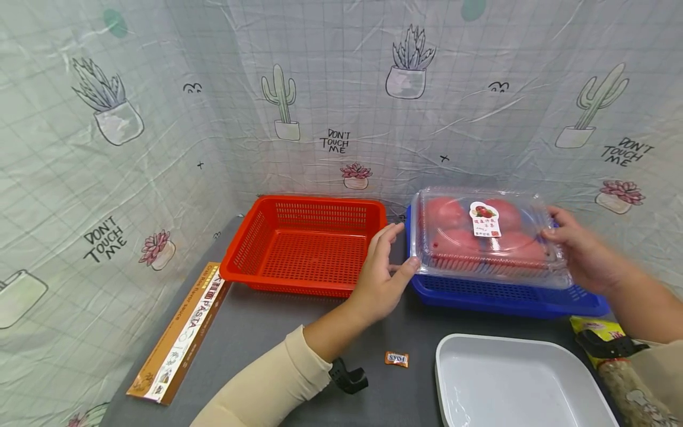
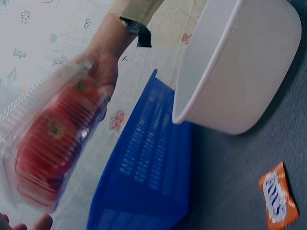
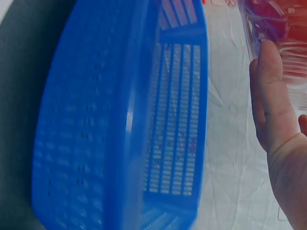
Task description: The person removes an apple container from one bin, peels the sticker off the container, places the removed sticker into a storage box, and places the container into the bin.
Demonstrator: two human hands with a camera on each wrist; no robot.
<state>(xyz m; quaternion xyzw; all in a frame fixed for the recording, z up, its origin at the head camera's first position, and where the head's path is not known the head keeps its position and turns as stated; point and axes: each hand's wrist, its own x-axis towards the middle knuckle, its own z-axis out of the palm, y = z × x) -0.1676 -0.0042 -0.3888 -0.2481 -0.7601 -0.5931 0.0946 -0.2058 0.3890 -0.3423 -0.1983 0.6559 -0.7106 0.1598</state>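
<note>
A clear plastic box of round red fruit [image 1: 459,243] with a white label on its lid is held above the blue basket [image 1: 501,301]. My right hand [image 1: 584,252] grips its right end, thumb over the lid edge and fingers around the side. At the opposite end, my left hand [image 1: 381,279] has its fingers extended, the thumb tip right at the box's near corner. The left wrist view shows the box tilted, with the fruit visible through its ribbed wall. In the right wrist view, the blue basket's slotted side [image 3: 175,120] lies below the box.
Left of the blue basket sits a red basket [image 1: 304,287]. A white tray [image 1: 445,362] stands in front, with a small orange-wrapped sweet [image 1: 396,359] beside it. A long pasta box [image 1: 178,338] lies at left. At right, a yellow-topped packet [image 1: 597,325] is partly hidden by my forearm.
</note>
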